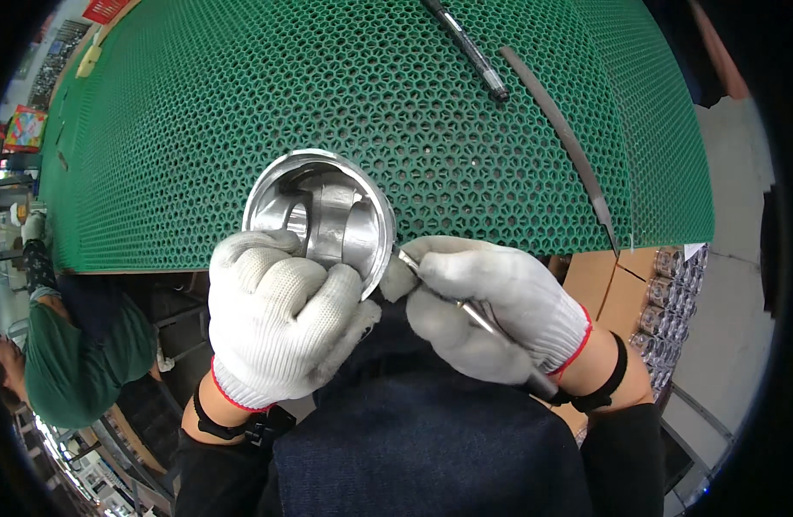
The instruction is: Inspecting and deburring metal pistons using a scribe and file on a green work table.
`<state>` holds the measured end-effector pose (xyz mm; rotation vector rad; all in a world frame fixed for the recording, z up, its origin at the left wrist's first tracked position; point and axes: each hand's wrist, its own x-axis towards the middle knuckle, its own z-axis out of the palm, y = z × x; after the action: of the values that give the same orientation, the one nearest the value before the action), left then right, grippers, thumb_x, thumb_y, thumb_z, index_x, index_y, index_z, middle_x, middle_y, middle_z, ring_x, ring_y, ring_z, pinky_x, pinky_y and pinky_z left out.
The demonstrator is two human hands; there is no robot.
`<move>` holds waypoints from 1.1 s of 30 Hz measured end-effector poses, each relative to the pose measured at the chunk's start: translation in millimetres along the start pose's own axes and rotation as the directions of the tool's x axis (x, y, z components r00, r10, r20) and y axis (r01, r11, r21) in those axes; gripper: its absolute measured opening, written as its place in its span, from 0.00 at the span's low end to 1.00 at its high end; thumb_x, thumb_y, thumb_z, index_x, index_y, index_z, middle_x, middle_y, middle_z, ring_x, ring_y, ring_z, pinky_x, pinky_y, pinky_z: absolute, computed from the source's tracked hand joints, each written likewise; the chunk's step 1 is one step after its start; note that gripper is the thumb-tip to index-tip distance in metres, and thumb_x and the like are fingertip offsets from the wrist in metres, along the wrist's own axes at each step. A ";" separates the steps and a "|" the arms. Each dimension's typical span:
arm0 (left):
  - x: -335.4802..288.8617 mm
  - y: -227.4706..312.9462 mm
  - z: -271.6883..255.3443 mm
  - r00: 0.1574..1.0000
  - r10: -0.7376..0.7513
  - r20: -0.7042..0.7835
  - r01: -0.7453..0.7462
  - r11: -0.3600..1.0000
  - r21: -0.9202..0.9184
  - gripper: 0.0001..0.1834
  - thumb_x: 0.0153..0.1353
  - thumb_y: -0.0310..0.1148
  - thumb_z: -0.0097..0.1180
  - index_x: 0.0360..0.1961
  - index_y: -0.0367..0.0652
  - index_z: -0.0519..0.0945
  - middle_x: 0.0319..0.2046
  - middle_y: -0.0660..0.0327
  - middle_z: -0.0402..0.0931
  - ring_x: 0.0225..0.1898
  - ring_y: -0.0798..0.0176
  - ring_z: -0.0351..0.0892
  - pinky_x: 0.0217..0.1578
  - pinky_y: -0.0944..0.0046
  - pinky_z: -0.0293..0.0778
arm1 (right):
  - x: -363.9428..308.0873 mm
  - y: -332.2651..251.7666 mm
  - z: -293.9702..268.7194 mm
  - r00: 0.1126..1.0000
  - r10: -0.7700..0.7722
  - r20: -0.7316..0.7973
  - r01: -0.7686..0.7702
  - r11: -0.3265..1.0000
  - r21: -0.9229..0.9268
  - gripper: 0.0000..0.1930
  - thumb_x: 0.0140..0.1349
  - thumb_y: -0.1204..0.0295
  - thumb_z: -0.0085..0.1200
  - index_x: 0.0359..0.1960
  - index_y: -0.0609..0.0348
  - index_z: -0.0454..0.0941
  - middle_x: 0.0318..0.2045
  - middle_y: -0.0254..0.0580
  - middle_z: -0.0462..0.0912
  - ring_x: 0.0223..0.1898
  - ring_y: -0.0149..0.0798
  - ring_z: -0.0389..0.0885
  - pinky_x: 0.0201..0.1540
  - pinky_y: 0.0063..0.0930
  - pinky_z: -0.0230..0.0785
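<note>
In my gloved left hand (280, 314), the fingers are wrapped round a shiny metal piston (334, 211). Its hollow underside faces up, showing the bosses and the bore inside. My gloved right hand (491, 314) is closed round a slim hand tool (484, 320) with a bright metal shaft and a darker handle end by the wrist. The shaft's tip lies at the right side of the piston's rim; whether it touches cannot be made out. Both hands are at the near edge of a green honeycomb mat (181, 129).
On the mat lie a black marker pen (474, 53) and a long curved-looking flat file (569, 142). Stacked metal parts (668, 297) stand beside cardboard (599, 280) at the right. A person in a green top (86, 353) works at the left, near the same bench.
</note>
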<state>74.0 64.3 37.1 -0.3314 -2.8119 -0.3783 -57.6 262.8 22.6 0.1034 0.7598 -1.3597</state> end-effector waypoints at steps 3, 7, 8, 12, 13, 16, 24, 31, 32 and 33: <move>3.7 -15.4 -1.9 0.981 0.094 -0.172 -0.091 0.996 0.022 0.20 0.39 0.44 0.73 0.32 0.50 0.79 0.34 0.66 0.70 0.37 0.57 0.73 0.43 0.50 0.72 | -12.1 -5.1 4.9 0.966 -0.026 -0.257 -0.039 0.968 -0.247 0.19 0.71 0.63 0.45 0.53 0.67 0.72 0.28 0.39 0.78 0.18 0.29 0.79 0.16 0.20 0.73; -5.6 -27.2 -0.8 0.932 -0.163 -0.325 0.131 0.984 -0.118 0.23 0.35 0.43 0.78 0.29 0.51 0.77 0.29 0.66 0.71 0.33 0.57 0.73 0.40 0.56 0.72 | -28.5 3.2 -28.7 0.801 -0.526 -0.285 0.556 0.831 0.030 0.18 0.70 0.67 0.43 0.53 0.68 0.71 0.27 0.39 0.77 0.18 0.28 0.76 0.14 0.20 0.68; -1.6 -25.9 1.2 0.930 -0.127 -0.345 0.110 0.992 -0.070 0.24 0.31 0.39 0.79 0.31 0.50 0.80 0.27 0.68 0.71 0.32 0.59 0.74 0.37 0.58 0.71 | -30.8 1.5 -21.8 0.759 -0.610 -0.227 0.636 0.769 0.065 0.17 0.69 0.69 0.43 0.54 0.68 0.70 0.26 0.39 0.77 0.17 0.28 0.76 0.14 0.19 0.67; 12.5 -9.4 -16.0 0.971 0.087 -0.222 -0.120 0.983 -0.138 0.25 0.45 0.51 0.69 0.40 0.46 0.84 0.39 0.59 0.77 0.41 0.53 0.80 0.50 0.49 0.77 | -29.8 -4.7 -0.6 0.888 -0.366 -0.280 0.261 0.900 -0.350 0.18 0.69 0.70 0.41 0.55 0.68 0.70 0.26 0.42 0.80 0.15 0.29 0.75 0.13 0.19 0.67; 11.0 -17.9 -19.6 0.971 -0.042 -0.235 0.016 0.994 -0.108 0.23 0.46 0.49 0.68 0.38 0.44 0.83 0.48 0.51 0.76 0.50 0.44 0.78 0.52 0.41 0.75 | -36.1 -2.9 -3.5 0.891 -0.384 -0.241 0.287 0.890 -0.354 0.18 0.68 0.72 0.41 0.55 0.68 0.70 0.27 0.45 0.81 0.14 0.29 0.75 0.10 0.22 0.65; -1.6 -48.7 -0.3 0.993 0.040 -0.112 -0.036 0.999 0.035 0.20 0.45 0.42 0.69 0.34 0.40 0.79 0.53 0.47 0.73 0.61 0.36 0.70 0.59 0.35 0.68 | -26.9 -11.1 -24.2 0.557 -0.825 -0.099 0.752 0.551 -0.362 0.24 0.72 0.58 0.46 0.57 0.71 0.66 0.16 0.40 0.74 0.05 0.24 0.64 0.04 0.18 0.53; 61.6 -55.3 9.2 0.940 -0.016 -0.341 -0.026 0.993 -0.119 0.11 0.42 0.27 0.64 0.30 0.40 0.80 0.32 0.55 0.75 0.41 0.46 0.78 0.50 0.47 0.74 | 15.3 -53.5 -23.0 0.448 -0.632 0.632 -0.129 -0.745 -0.654 0.18 0.56 0.75 0.56 0.50 0.52 0.79 0.24 0.35 0.75 0.23 0.37 0.78 0.25 0.27 0.72; 42.9 -29.5 14.7 0.965 0.040 -0.258 -0.039 0.999 0.006 0.16 0.36 0.30 0.70 0.30 0.47 0.80 0.31 0.64 0.74 0.38 0.53 0.76 0.45 0.51 0.72 | 25.6 -26.2 -16.9 0.565 -0.796 0.216 0.016 -0.252 -0.968 0.13 0.62 0.74 0.56 0.48 0.55 0.80 0.26 0.39 0.77 0.21 0.36 0.79 0.24 0.28 0.74; 38.3 -21.5 15.7 0.976 0.034 -0.216 -0.029 0.999 0.027 0.16 0.38 0.30 0.68 0.31 0.46 0.79 0.31 0.63 0.73 0.39 0.51 0.75 0.46 0.49 0.71 | 18.8 -24.9 -9.7 0.731 -0.682 -0.019 0.073 0.107 -0.992 0.13 0.65 0.70 0.53 0.49 0.56 0.79 0.27 0.41 0.78 0.21 0.35 0.80 0.24 0.28 0.75; 33.5 -17.7 18.7 0.985 0.025 -0.170 -0.018 0.999 0.046 0.15 0.40 0.29 0.66 0.33 0.45 0.78 0.31 0.61 0.71 0.39 0.49 0.74 0.47 0.48 0.70 | 12.0 -27.2 -2.3 0.869 -0.455 -0.194 0.042 0.459 -0.887 0.13 0.68 0.67 0.50 0.51 0.57 0.78 0.29 0.42 0.78 0.22 0.34 0.81 0.23 0.27 0.76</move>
<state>33.5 59.2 26.1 -0.3045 -2.6430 -0.3225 -83.0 247.3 23.9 -0.5926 1.8387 -1.0743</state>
